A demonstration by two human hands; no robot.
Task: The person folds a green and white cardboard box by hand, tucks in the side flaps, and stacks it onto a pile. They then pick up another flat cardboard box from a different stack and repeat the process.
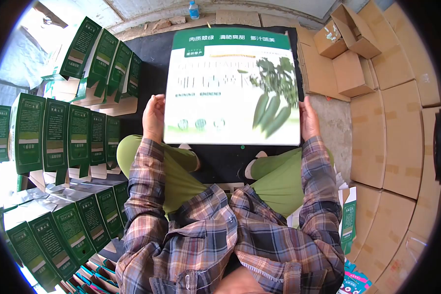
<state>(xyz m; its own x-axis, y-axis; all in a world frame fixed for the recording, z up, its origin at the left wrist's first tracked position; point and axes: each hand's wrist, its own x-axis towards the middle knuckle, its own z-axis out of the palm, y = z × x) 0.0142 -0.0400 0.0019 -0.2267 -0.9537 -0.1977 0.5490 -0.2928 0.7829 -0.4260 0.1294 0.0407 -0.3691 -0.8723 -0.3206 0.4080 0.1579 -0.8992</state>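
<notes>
Between my two hands is a printed carton (210,112), white with a green band along its far edge and a picture of long green radishes on the right. Its printed face is turned up toward me, slightly blurred. My left hand (154,118) is closed on the carton's left side, with the fingers partly behind the edge. On the opposite side my right hand (309,119) grips the right edge, its fingertips mostly hidden. The carton is held above my knees and over a black surface (149,49).
Stacked green cartons (78,137) stand in rows on the left. Brown cardboard boxes (370,137) line the right side, with open small boxes (350,76) at the back right. A blue bottle (194,10) stands by the far wall. Another green-white carton (348,218) is beside my right elbow.
</notes>
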